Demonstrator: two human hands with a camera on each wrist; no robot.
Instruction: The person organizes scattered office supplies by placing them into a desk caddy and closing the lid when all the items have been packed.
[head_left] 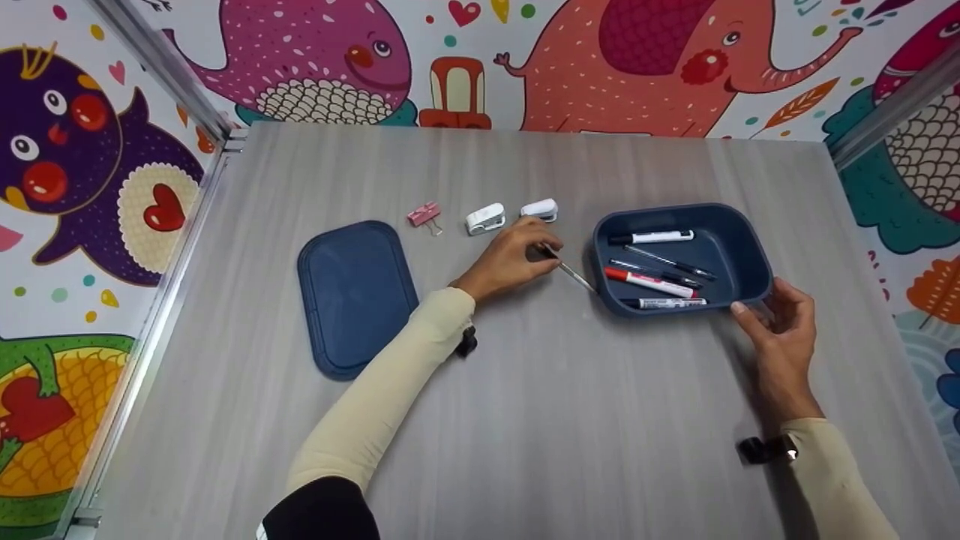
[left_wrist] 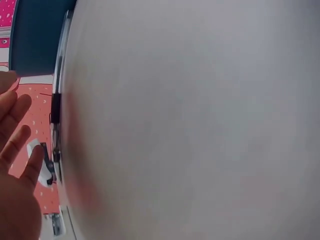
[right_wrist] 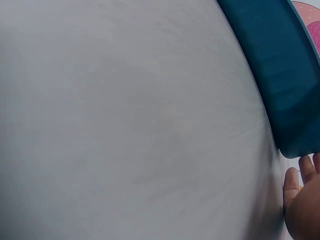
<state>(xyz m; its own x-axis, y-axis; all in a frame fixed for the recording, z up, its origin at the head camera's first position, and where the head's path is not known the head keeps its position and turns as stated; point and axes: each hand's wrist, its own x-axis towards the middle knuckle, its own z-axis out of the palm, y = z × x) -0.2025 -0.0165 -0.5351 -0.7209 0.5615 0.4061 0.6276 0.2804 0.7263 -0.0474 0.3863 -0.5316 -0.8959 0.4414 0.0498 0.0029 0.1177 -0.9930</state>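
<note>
In the head view, my left hand (head_left: 514, 259) hovers with bent fingers over the dark end of a pen (head_left: 576, 278). The left wrist view has this pen (left_wrist: 56, 107) lying on the table, with the spread fingers (left_wrist: 17, 112) apart from it. Its other end reaches the left side of a dark blue box (head_left: 750, 262). Several pens and markers lie inside the box, among them a red marker (head_left: 651, 283). My right hand (head_left: 784, 345) holds the box's front right corner, thumb at the rim and fingers along the right side.
A dark blue lid (head_left: 358, 300) lies left of my left forearm. Behind that hand sit a pink binder clip (head_left: 424, 214) and two small white stapler-like objects, one in the middle (head_left: 486, 219) and one farther right (head_left: 540, 210). Printed walls (head_left: 465, 45) border the table.
</note>
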